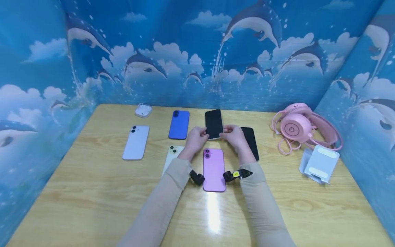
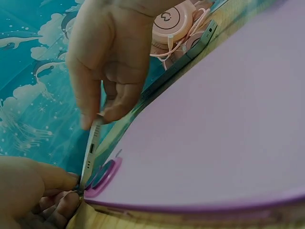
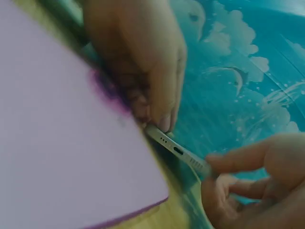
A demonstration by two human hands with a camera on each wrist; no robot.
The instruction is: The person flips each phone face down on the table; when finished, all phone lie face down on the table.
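Observation:
A black-screened phone [image 1: 214, 121] lies face up near the back of the table. My left hand [image 1: 196, 139] pinches its near left corner between thumb and fingers. At the near right corner, my right hand [image 1: 235, 137] pinches it the same way. Both wrist views show the phone's pale bottom edge [image 2: 91, 148] with its charging port, held between the two hands. A pink phone [image 1: 214, 171] rests back up between my forearms, its two lenses toward the held phone. Beside my right hand is another dark-screened phone [image 1: 252, 144], partly covered by the hand and wrist.
Left of my arms lie a pale yellow phone [image 1: 170, 157], half hidden by the sleeve, a blue phone [image 1: 179, 125], a white phone [image 1: 136, 142] and a small white case [image 1: 143, 110]. Pink headphones [image 1: 296, 127] and a light blue folding stand [image 1: 321, 164] occupy the right side.

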